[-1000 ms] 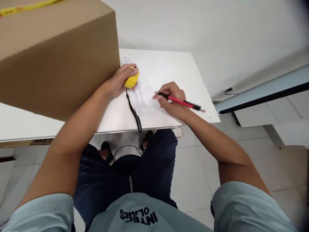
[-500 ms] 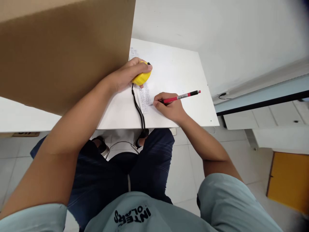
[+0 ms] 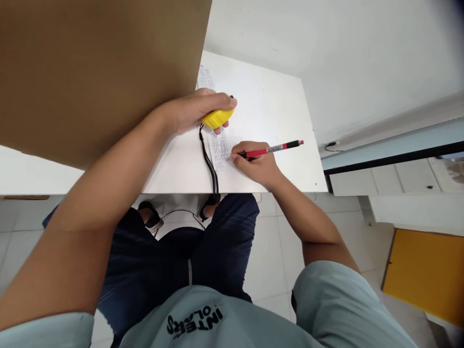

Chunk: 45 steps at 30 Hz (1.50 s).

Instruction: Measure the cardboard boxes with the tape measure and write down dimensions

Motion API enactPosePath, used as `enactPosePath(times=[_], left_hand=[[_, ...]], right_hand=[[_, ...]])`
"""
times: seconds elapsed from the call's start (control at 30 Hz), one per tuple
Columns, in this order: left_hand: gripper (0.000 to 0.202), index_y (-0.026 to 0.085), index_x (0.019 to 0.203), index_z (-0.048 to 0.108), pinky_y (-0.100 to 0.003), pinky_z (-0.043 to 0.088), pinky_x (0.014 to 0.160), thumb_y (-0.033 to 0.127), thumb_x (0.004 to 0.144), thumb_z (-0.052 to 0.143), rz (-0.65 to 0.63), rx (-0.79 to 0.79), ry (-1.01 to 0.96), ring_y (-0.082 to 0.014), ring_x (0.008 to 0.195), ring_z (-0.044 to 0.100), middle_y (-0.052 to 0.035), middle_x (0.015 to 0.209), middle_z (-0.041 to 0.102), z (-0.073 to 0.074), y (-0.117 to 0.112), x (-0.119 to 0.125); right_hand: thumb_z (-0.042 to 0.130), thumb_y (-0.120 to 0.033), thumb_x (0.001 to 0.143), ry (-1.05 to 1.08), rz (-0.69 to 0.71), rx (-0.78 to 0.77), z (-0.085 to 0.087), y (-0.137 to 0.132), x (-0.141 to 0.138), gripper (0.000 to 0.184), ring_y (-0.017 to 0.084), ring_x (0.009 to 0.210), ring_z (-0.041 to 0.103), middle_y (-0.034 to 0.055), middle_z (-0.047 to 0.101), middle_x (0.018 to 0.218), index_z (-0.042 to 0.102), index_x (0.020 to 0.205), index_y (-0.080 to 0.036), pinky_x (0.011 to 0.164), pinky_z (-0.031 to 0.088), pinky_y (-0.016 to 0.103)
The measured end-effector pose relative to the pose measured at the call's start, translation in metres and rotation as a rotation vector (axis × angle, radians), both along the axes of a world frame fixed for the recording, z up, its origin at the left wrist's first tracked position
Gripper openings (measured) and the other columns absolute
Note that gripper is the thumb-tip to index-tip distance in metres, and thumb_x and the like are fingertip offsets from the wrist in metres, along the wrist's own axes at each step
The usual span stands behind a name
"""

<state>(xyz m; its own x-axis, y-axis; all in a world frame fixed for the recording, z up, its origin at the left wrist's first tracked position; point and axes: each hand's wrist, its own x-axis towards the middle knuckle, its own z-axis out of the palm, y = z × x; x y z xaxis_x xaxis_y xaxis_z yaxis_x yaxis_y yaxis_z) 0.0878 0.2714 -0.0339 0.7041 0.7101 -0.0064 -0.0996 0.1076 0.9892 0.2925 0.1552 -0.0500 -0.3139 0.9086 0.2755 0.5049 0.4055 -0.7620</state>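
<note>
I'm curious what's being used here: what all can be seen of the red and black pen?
The slim, plastic-looking pen has a red barrel with a pale band, a black section near its upper end and a red tip beyond. The right hand grips its dark lower part. It slants, upper end past the hand, writing end by the handwritten paper; contact is too small to tell.

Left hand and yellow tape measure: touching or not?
Touching. The head view shows the left hand wrapped around the yellow tape measure, thumb along its upper side and fingertips showing below it.
</note>
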Motion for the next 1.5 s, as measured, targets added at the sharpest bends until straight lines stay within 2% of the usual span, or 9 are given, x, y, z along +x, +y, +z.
enactPosePath(times=[0.1, 0.23, 0.57, 0.8, 1.03, 1.17, 1.37, 1.5], left_hand=[[0.043, 0.015, 0.082, 0.059, -0.034, 0.05, 0.077, 0.05, 0.081, 0.086, -0.021, -0.009, -0.013, -0.0227, 0.089, 0.064, -0.0095, 0.086, 0.065, -0.001, 0.0, -0.001], [0.047, 0.017, 0.086, 0.055, -0.032, 0.05, 0.074, 0.049, 0.077, 0.089, 0.031, -0.049, -0.039, -0.0229, 0.089, 0.065, -0.0085, 0.087, 0.062, -0.001, -0.003, 0.0], [0.027, 0.019, 0.093, 0.05, -0.026, 0.048, 0.063, 0.036, 0.092, 0.07, 0.08, -0.022, 0.009, -0.0204, 0.087, 0.07, -0.0079, 0.09, 0.065, -0.001, -0.004, 0.002], [0.025, 0.018, 0.092, 0.05, -0.03, 0.049, 0.069, 0.033, 0.093, 0.071, 0.073, -0.031, 0.02, -0.0199, 0.087, 0.068, -0.0069, 0.088, 0.065, 0.002, -0.006, 0.003], [0.029, 0.018, 0.085, 0.052, -0.032, 0.045, 0.07, 0.031, 0.087, 0.077, 0.093, -0.07, 0.028, -0.0195, 0.085, 0.065, -0.0047, 0.083, 0.064, 0.006, -0.008, 0.004], [0.023, 0.018, 0.086, 0.051, -0.031, 0.045, 0.071, 0.026, 0.09, 0.072, 0.057, -0.062, 0.034, -0.0168, 0.084, 0.063, -0.0031, 0.08, 0.062, 0.01, -0.011, 0.003], [0.025, 0.018, 0.094, 0.052, -0.032, 0.047, 0.073, 0.026, 0.089, 0.075, 0.091, -0.085, 0.068, -0.0194, 0.087, 0.064, -0.0042, 0.086, 0.063, 0.012, -0.014, 0.002], [0.031, 0.019, 0.091, 0.052, -0.033, 0.047, 0.073, 0.03, 0.084, 0.08, 0.074, -0.094, 0.061, -0.0201, 0.089, 0.063, -0.005, 0.088, 0.064, 0.011, -0.013, 0.002]], right_hand=[[0.062, -0.02, 0.081, -0.006, 0.003, -0.004, 0.0, 0.001, -0.001, 0.011, 0.011, 0.054, 0.046, -0.0027, 0.061, 0.062, 0.067, 0.072, -0.021, 0.052, 0.04, 0.028], [0.062, -0.022, 0.081, 0.009, 0.047, -0.036, 0.002, 0.001, -0.001, 0.011, 0.012, 0.056, 0.05, -0.0013, 0.065, 0.066, 0.067, 0.071, -0.021, 0.053, 0.042, 0.028], [0.063, -0.021, 0.081, 0.027, -0.026, -0.05, 0.0, 0.0, -0.001, 0.011, 0.011, 0.054, 0.045, -0.0033, 0.058, 0.061, 0.066, 0.07, -0.022, 0.051, 0.038, 0.028], [0.062, -0.021, 0.081, 0.0, -0.006, -0.047, 0.002, -0.001, -0.001, 0.011, 0.012, 0.057, 0.049, -0.0022, 0.063, 0.066, 0.067, 0.072, -0.022, 0.054, 0.042, 0.029], [0.061, -0.019, 0.078, -0.001, -0.039, -0.049, 0.003, -0.003, -0.002, 0.012, 0.013, 0.057, 0.05, -0.0018, 0.064, 0.065, 0.065, 0.068, -0.023, 0.054, 0.043, 0.03], [0.06, -0.018, 0.078, -0.002, -0.079, -0.02, 0.003, -0.003, -0.003, 0.012, 0.013, 0.056, 0.048, -0.002, 0.062, 0.063, 0.065, 0.068, -0.023, 0.054, 0.042, 0.03], [0.06, -0.019, 0.077, 0.024, -0.011, -0.042, 0.003, -0.003, -0.003, 0.012, 0.012, 0.056, 0.05, -0.002, 0.063, 0.064, 0.064, 0.066, -0.023, 0.054, 0.042, 0.029], [0.06, -0.018, 0.078, 0.014, -0.038, -0.031, 0.002, -0.003, -0.002, 0.011, 0.013, 0.056, 0.05, -0.0019, 0.064, 0.065, 0.065, 0.069, -0.023, 0.054, 0.043, 0.03]])
